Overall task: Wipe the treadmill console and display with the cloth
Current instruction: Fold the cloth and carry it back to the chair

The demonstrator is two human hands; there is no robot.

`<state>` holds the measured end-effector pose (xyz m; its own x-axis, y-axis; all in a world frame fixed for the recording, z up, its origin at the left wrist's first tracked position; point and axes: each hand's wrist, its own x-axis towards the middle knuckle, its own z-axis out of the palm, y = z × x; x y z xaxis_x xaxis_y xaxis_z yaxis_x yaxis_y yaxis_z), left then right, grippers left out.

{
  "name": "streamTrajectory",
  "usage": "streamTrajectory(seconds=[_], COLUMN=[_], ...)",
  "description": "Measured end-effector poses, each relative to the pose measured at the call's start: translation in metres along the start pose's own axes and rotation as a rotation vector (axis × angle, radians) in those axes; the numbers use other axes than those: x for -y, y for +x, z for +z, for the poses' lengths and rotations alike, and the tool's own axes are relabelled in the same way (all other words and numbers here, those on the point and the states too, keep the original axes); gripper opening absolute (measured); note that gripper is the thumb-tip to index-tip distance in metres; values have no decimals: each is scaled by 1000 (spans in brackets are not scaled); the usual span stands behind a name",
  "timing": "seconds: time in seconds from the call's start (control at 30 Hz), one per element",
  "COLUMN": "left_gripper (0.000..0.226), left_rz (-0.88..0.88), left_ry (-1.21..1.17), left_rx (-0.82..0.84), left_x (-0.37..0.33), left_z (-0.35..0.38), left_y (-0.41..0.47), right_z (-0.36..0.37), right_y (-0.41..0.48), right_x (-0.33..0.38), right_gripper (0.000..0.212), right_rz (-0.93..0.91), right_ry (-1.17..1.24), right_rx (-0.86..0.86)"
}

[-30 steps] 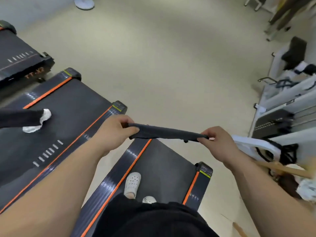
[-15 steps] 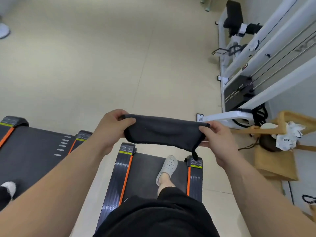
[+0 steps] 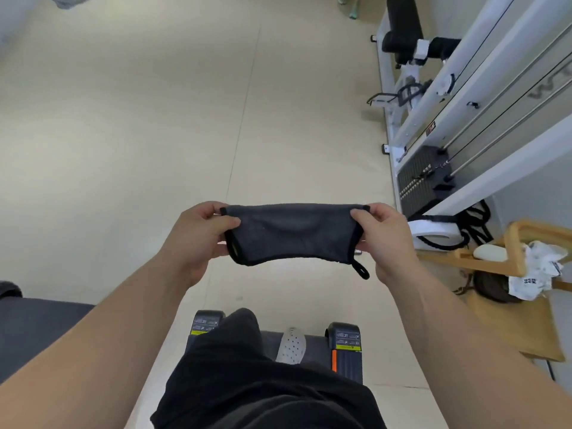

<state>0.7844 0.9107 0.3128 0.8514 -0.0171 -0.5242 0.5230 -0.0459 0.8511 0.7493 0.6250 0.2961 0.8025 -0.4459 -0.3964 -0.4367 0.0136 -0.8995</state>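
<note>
The dark cloth hangs stretched at the middle of the frame, above the pale floor. The left hand pinches its left edge and the right hand pinches its right edge, a small loop dangling at the cloth's lower right corner. Below, at the bottom centre, lies the treadmill belt with a white shoe on it; a white weight machine fills the upper right.

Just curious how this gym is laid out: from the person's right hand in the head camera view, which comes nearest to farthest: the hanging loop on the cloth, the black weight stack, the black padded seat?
1. Hanging loop: just below the right hand, at the cloth's lower right corner.
2. Black weight stack: up and to the right, inside the white frame.
3. Black padded seat: far end of the room, top right.
</note>
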Motion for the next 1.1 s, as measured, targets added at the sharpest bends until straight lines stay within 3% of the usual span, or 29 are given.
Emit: streamTrajectory(seconds=[0.23,0.47,0.6,0.8,1.1], left_gripper=[16,13,15,13,13], left_rz=[24,61,46,30,64], left_ry=[45,214,213,250,408], left_rx=[20,202,252,400,683], left_x=[-13,50,72,41,23], left_z=[57,103,127,189,389], left_y=[116,280,353,372,359], right_z=[-9,11,38,16,-118], right_y=[91,218,271,293,307], right_x=[-19,-98,-151,-127,-125], right_gripper=[11,9,9,15,10], right_rz=[28,7,108,154,116], right_ry=[43,-27,103,217,360], right_rx=[-9,-116,-240,-278,-499])
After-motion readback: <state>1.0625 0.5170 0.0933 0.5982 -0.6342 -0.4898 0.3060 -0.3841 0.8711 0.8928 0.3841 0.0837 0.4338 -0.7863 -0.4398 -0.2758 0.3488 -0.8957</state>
